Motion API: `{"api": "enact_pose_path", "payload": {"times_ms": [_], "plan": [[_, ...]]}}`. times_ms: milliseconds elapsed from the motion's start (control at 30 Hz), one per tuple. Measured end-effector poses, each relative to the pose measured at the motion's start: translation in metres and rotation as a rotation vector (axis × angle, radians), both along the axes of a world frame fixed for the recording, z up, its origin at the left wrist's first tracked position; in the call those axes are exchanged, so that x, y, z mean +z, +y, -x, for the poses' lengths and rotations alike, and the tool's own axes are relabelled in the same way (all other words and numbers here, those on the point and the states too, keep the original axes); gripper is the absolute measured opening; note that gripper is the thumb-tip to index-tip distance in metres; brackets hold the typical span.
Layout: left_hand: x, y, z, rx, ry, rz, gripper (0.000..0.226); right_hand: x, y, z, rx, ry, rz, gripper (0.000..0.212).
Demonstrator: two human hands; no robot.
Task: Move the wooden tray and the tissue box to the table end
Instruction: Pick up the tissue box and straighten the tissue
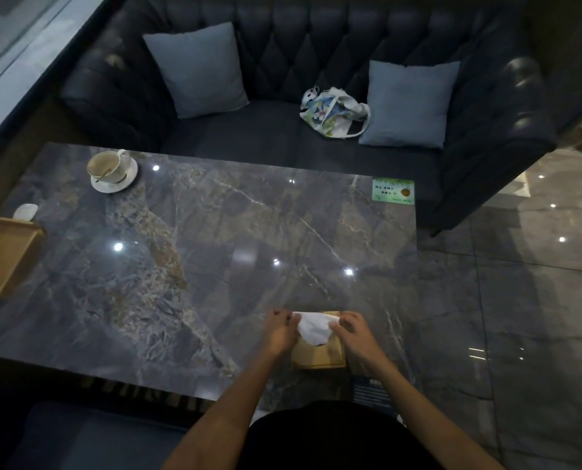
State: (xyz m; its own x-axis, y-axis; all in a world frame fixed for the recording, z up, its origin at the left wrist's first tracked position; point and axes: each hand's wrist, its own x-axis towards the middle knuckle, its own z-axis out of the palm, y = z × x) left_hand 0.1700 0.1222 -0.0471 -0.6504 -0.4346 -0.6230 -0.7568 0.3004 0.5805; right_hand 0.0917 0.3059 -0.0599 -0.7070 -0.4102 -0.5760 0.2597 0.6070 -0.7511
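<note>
A wooden tissue box (318, 356) stands near the front right of the dark marble table (215, 249), with a white tissue (313, 329) sticking up from its top. My left hand (279, 330) and my right hand (354, 334) are on either side of the box's far end, and the fingers of both pinch the tissue's edges. The wooden tray (1, 252) lies at the table's left end, partly cut off by the frame edge. A crumpled white tissue (25, 212) lies just behind the tray.
A cup on a saucer (113, 169) with a spoon stands at the far left corner. A green card (393, 191) lies at the far right corner. Behind the table is a dark sofa with two grey cushions and a cloth bag (333, 111). Tiled floor lies to the right.
</note>
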Motion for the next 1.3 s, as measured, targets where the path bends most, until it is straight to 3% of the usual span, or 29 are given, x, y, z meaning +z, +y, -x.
{"api": "enact_pose_path", "payload": {"times_ms": [200,333,467,567,633,800,1000,1300], "plan": [[0.003,0.0,0.004,0.008,-0.028,-0.021,0.038,-0.002,-0.01,0.003,-0.014,0.04,-0.061,0.013],[0.009,0.006,0.003,0.223,0.037,-0.086,0.014,-0.002,-0.012,-0.003,-0.165,0.013,0.017,0.014],[0.0,0.008,-0.009,0.349,0.029,-0.179,0.022,-0.005,0.0,-0.007,-0.323,-0.205,0.162,0.037],[-0.032,0.009,-0.026,0.304,-0.072,-0.221,0.028,-0.008,0.007,-0.008,-0.271,-0.284,0.116,0.034],[-0.019,0.013,-0.029,0.251,-0.11,-0.236,0.032,-0.006,0.007,-0.012,-0.28,-0.314,0.099,0.033],[0.016,0.017,-0.032,0.161,-0.042,-0.3,0.04,-0.008,0.011,-0.025,-0.244,-0.344,0.006,0.031],[0.017,0.005,-0.05,0.108,-0.014,-0.378,0.056,-0.009,0.002,-0.042,-0.288,-0.395,0.02,0.045],[0.019,-0.049,-0.092,0.191,0.023,-0.348,0.062,-0.009,-0.068,-0.077,-0.137,-0.216,0.029,0.048]]}}
